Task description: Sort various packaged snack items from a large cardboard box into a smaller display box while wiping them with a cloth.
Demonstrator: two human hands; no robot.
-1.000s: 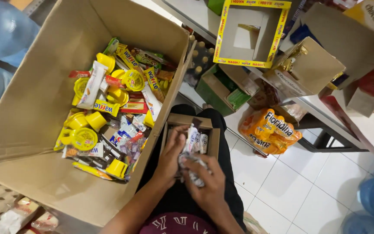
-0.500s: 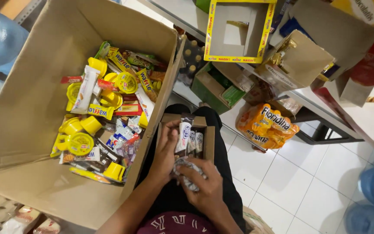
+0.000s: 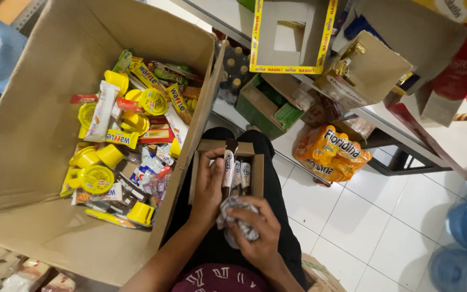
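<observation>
Right hand (image 3: 258, 238) closed round a bunch of small wrapped packets (image 3: 239, 216), just near of the small box (image 3: 225, 170) on the lap; left hand (image 3: 209, 186) gripping the box's left wall, fingers inside. Upright packets (image 3: 236, 173) in the box, long axes running near to far

Head camera looks steeply down, close above lap.
</observation>
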